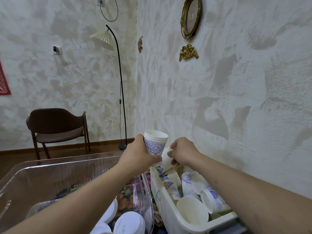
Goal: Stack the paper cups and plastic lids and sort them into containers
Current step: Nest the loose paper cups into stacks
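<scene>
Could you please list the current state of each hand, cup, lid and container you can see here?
Left hand: grips the cup stack.
Cup stack: nested, upright, held up.
Right hand: holds a single cup.
Single cup: tilted, beside the stack.
White bin: open, holds loose cups.
Loose cups: unstacked, lying at angles.
Clear bin: open.
Lids: piled below the clear bin.

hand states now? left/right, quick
Left hand: closed on the stack of paper cups, held upright.
Right hand: fingers curled round a single paper cup, tilted, over the white bin.
</scene>
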